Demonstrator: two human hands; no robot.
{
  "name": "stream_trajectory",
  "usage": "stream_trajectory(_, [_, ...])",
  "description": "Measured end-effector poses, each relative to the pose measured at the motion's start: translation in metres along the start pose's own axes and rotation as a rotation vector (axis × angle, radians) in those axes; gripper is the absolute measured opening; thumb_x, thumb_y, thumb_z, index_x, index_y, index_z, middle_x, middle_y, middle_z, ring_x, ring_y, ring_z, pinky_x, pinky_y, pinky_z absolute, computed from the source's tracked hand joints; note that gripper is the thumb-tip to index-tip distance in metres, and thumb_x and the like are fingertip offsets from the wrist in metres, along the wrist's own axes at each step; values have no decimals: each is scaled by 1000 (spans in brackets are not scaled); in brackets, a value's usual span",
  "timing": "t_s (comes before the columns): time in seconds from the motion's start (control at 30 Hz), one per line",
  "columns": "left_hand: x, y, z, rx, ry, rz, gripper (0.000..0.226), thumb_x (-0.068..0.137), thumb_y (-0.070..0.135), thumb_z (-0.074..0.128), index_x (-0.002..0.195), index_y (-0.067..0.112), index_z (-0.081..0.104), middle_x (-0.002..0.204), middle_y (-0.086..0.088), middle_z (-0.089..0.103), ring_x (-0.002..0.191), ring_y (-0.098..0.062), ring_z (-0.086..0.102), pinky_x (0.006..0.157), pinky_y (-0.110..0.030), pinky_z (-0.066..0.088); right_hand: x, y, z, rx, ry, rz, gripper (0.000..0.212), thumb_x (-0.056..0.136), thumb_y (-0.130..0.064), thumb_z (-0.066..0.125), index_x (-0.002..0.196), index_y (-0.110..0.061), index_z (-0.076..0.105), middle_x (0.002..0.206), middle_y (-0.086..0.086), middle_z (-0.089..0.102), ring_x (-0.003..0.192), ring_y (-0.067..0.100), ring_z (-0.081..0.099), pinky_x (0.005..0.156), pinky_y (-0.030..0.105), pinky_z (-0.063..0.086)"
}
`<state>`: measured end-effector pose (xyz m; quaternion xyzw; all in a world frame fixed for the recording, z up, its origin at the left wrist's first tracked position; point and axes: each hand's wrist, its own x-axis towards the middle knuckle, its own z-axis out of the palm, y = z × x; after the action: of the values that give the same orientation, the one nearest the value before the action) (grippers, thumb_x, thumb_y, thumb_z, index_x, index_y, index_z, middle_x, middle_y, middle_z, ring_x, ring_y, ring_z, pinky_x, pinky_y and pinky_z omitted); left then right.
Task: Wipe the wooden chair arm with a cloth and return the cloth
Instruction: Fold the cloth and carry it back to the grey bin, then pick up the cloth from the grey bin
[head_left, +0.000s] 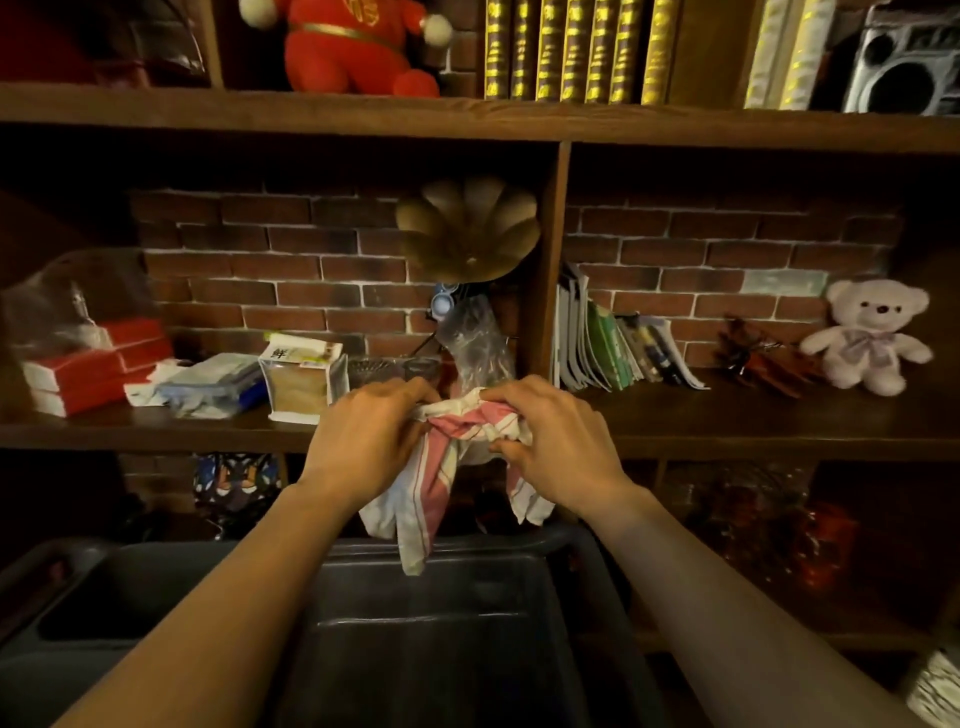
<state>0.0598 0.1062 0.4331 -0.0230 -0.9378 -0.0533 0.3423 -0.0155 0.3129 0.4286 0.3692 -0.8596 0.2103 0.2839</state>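
Head view, the only one I have. Both hands are raised in front of the middle shelf (156, 431). The left hand (366, 441) grips the cloth (441, 467) with fingers curled into its left end; the right hand (558, 447) pinches the right end between thumb and fingertips. The cloth, white with pink stripes, is bunched between the two sets of fingers, and its loose tails hang below them, over the dark bin (467, 623). Just beyond the fingertips stand a carton (304, 379) and a crumpled plastic bag (472, 338).

No chair arm is in view, so I cannot confirm any wiping. I judge the cloth is either just being collected from this shelf or being brought back to it; the frame does not settle which. The cloth is not set down, so the return is outstanding.
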Motion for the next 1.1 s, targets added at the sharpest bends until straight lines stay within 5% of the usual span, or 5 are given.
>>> stream_trajectory(0.77, [-93,-100,239,-25,-410,-312,27,90,34,66,116,31,62,115,0,70,105,-25,65,87,-37,50,-46,64,278,229,-495,176,50,81,-27,78,126,-36,58,127,-7,59,113,20,61,87,35,52])
stream_trajectory(0.93, [-121,-103,289,39,-561,-382,21,86,31,70,107,30,69,107,1,72,104,-25,64,87,-37,46,-81,77,328,310,-627,212,47,82,-30,76,123,-38,56,126,-12,58,114,16,59,88,36,53])
stream_trajectory(1.1, [-157,-99,324,72,-719,-379,39,59,22,94,92,26,74,93,0,75,84,-24,72,67,-36,57,-124,79,364,293,-726,259,47,85,-29,72,128,-36,54,133,-9,55,120,19,54,93,33,49])
